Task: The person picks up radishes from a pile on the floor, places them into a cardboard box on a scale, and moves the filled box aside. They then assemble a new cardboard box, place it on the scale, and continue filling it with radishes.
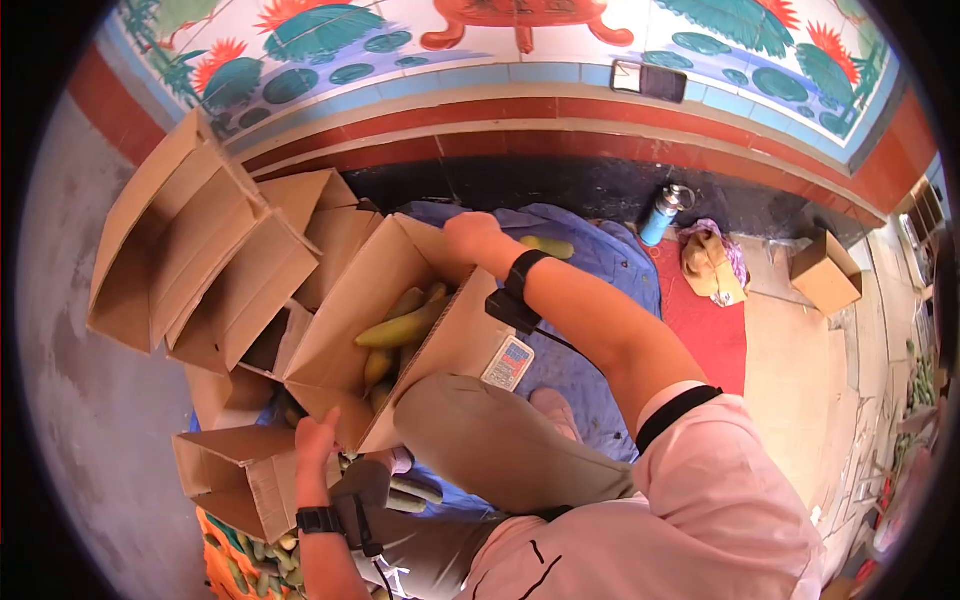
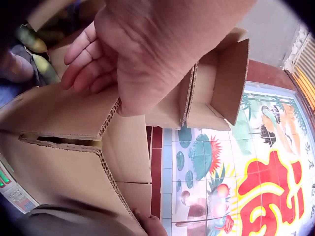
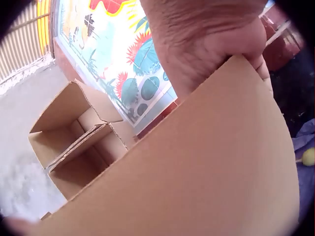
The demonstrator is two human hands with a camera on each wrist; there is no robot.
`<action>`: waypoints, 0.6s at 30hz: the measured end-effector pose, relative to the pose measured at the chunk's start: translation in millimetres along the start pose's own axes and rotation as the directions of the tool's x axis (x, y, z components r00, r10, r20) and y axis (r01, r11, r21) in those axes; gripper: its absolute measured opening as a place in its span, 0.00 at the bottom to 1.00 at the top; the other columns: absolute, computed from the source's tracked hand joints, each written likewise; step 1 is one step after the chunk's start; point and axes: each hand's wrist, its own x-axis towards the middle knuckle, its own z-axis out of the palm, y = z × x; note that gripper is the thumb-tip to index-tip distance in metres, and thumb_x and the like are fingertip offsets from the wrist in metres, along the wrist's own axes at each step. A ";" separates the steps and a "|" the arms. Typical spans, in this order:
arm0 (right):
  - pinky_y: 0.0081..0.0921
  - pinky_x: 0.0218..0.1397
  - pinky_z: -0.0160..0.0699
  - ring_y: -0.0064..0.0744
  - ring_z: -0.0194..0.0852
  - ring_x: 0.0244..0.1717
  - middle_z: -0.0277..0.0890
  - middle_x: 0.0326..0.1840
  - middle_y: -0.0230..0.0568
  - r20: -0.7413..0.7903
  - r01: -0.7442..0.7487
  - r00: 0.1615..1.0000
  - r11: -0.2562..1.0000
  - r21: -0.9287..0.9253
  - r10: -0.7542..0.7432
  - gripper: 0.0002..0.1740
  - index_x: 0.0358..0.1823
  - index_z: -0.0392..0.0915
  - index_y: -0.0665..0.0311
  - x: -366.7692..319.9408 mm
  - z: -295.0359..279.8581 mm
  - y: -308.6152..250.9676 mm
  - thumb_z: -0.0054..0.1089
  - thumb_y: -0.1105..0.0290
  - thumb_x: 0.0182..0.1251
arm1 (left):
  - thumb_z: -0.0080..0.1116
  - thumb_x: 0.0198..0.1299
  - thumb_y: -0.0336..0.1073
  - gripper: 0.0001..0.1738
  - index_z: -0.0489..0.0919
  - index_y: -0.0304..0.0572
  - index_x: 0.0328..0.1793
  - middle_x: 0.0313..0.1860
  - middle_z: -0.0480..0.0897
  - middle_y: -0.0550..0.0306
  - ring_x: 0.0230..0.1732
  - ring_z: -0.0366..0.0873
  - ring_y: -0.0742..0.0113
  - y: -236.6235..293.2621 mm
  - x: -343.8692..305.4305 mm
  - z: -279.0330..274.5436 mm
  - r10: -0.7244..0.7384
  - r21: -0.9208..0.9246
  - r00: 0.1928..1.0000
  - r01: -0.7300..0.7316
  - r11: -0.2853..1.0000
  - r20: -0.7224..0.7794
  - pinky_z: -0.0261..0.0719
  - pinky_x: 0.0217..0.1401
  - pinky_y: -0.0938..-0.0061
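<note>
A tall open cardboard box [image 1: 335, 330] holds several yellow-green, elongated vegetables [image 1: 402, 326]. At its far upper edge, my right hand [image 1: 474, 240] grips the cardboard; in the right wrist view that hand [image 3: 216, 54] bends over the corner of a wide box wall [image 3: 197, 147], its fingertips partly hidden. My left hand [image 1: 318, 437] holds the near corner of the box. The left wrist view shows the left hand [image 2: 123, 64] at a corrugated edge of the box [image 2: 59, 110], fingers lightly bent against the outside and thumb mostly hidden.
Empty-looking cardboard boxes [image 1: 180, 240] stand at the left, with a smaller box [image 1: 245, 475] nearer me. A calculator-like device [image 1: 508, 362] lies on the blue sheet [image 1: 600, 290] by my knee. Beyond are a blue bottle [image 1: 661, 214] and a tiled wall [image 1: 560, 80].
</note>
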 end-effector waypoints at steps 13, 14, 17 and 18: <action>0.40 0.46 0.77 0.48 0.79 0.43 0.80 0.36 0.52 -0.045 -0.019 0.999 0.993 0.117 0.024 0.17 0.33 0.82 0.66 -76.5 -24.1 71.4 0.55 0.60 0.51 | 0.53 0.55 0.35 0.12 0.78 0.32 0.27 0.17 0.75 0.56 0.14 0.71 0.67 56.0 -4.5 -1.6 0.244 -0.081 0.967 -0.238 0.968 0.068 0.68 0.15 0.72; 0.41 0.46 0.77 0.50 0.79 0.43 0.80 0.35 0.53 -0.042 -0.064 0.997 0.991 0.113 0.069 0.17 0.32 0.82 0.67 -86.1 -27.1 88.9 0.56 0.59 0.50 | 0.53 0.54 0.35 0.11 0.79 0.32 0.28 0.18 0.76 0.57 0.15 0.72 0.67 70.4 0.9 -2.0 0.271 0.005 0.957 -0.273 0.962 0.106 0.68 0.17 0.71; 0.43 0.45 0.76 0.53 0.78 0.40 0.79 0.34 0.56 -0.088 -0.166 0.980 0.979 0.123 0.177 0.18 0.31 0.82 0.67 -121.4 -28.5 142.3 0.57 0.58 0.51 | 0.53 0.53 0.33 0.11 0.79 0.30 0.30 0.20 0.78 0.57 0.20 0.75 0.66 121.0 3.3 22.2 0.441 -0.013 0.883 -0.444 0.896 0.160 0.71 0.23 0.70; 0.43 0.45 0.76 0.54 0.78 0.39 0.78 0.33 0.57 -0.111 -0.195 0.972 0.973 0.124 0.208 0.18 0.31 0.82 0.67 -137.9 -31.4 158.2 0.57 0.58 0.51 | 0.53 0.52 0.33 0.11 0.79 0.29 0.30 0.20 0.78 0.55 0.21 0.75 0.66 134.6 6.7 32.0 0.490 0.036 0.847 -0.507 0.861 0.206 0.71 0.24 0.69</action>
